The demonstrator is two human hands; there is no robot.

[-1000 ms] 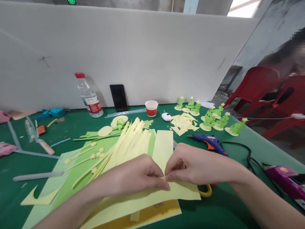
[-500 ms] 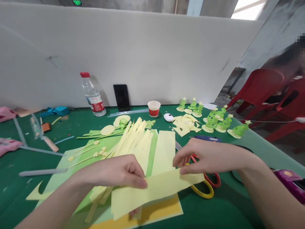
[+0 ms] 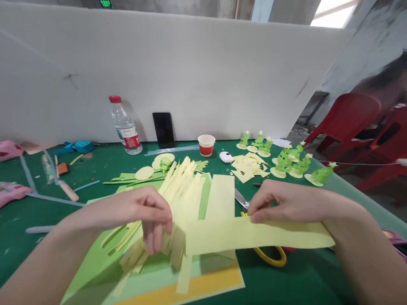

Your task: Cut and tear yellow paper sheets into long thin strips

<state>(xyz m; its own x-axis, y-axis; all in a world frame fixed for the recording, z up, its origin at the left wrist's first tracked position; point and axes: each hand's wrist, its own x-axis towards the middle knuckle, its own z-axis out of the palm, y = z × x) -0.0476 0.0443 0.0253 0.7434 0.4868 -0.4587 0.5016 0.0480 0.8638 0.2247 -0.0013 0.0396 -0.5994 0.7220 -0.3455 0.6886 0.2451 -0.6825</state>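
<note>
My right hand [image 3: 276,202] pinches the upper edge of a wide pale yellow paper strip [image 3: 219,237], which stretches out to both sides of the fingers. Over a pile of thin pale yellow paper strips [image 3: 182,186] hangs my left hand [image 3: 154,216], fingers loosely bent and apart, with nothing seen in it. Another pale yellow paper piece [image 3: 222,195] lies flat behind the held strip. Yellow-handled scissors [image 3: 270,258] are partly covered by the strip and right hand. Beneath the pile are green paper sheets [image 3: 92,264] and a yellow-orange sheet [image 3: 210,284].
Green spiral paper trees [image 3: 282,163] stand at the right rear, beside pale paper scraps [image 3: 249,167]. Along the white partition are a water bottle [image 3: 127,131], a phone [image 3: 163,129] and a paper cup [image 3: 206,145]. Pink glue guns [image 3: 12,192] lie at far left.
My left hand has let go of the wide paper strip and moved left and up. My right hand has shifted slightly right, carrying the strip rightward.
</note>
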